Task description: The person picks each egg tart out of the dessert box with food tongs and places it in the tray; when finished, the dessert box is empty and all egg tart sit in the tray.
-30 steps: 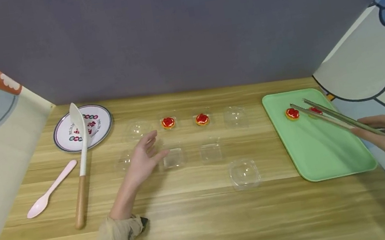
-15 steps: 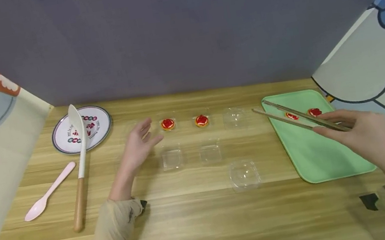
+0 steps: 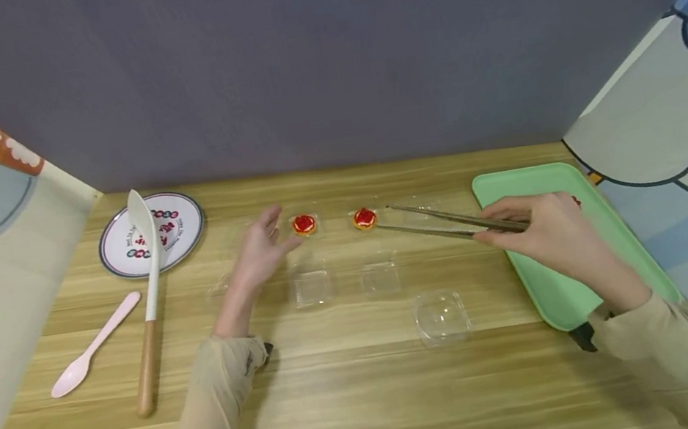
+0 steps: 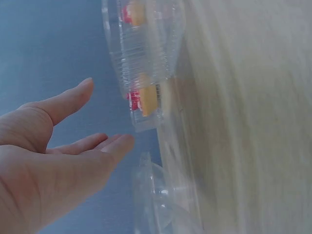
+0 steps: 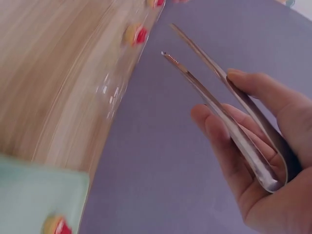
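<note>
My right hand (image 3: 547,236) holds long metal tweezers (image 5: 253,156), their arms spread with nothing between the tips. In the head view those tips appear beside the right one of two small red-topped tarts (image 3: 364,218). Each tart sits in a clear plastic box base; the left tart (image 3: 304,225) is just right of my left hand (image 3: 257,257). That hand is held with fingers apart and touches nothing visible. In the left wrist view a clear domed lid (image 4: 156,200) is below its fingertips. A green tray (image 3: 548,310) lies partly behind my right hand.
A tart (image 5: 57,225) shows on the tray. Clear square bases (image 3: 311,286) and a domed lid (image 3: 442,317) lie nearer the front. At left are a plate (image 3: 183,231), a long-handled white spoon (image 3: 151,273) across it and a pink spoon (image 3: 96,344). Walls enclose the table.
My right hand has moved left from over the tray, carrying the spread tweezers toward the right tart. My left hand has shifted slightly away from me, toward the back.
</note>
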A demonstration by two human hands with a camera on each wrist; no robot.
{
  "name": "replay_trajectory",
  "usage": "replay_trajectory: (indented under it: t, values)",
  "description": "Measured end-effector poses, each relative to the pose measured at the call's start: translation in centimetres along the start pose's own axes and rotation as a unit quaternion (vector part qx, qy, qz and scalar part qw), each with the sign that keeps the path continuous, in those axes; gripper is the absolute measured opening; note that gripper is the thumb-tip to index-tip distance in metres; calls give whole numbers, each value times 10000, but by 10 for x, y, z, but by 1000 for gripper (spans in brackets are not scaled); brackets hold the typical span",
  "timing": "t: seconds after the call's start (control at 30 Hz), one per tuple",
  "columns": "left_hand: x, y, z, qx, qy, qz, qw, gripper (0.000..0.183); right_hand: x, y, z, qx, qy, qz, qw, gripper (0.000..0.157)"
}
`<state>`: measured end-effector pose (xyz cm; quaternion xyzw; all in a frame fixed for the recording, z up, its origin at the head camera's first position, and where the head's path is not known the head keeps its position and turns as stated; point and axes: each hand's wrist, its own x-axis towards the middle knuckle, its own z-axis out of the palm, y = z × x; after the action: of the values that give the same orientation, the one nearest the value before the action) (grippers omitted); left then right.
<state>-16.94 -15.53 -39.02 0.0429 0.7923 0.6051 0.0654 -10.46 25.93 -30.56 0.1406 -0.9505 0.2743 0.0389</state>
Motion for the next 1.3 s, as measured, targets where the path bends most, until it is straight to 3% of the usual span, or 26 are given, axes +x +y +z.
replay_trajectory:
  t: [0.57,0.83,1.3]
  values:
    - [12,-2,3,448,-10,-381,9983,81,68,-38,53,408,-482,-406,9972,34]
    - [16,-5,4,890,23,-470,9949,84,85,-48,68,373,-573,-464,9966,36]
    - [18,-4,6,1172,50,-376,9924,85,101,-60,81,280,-908,-681,9931,30]
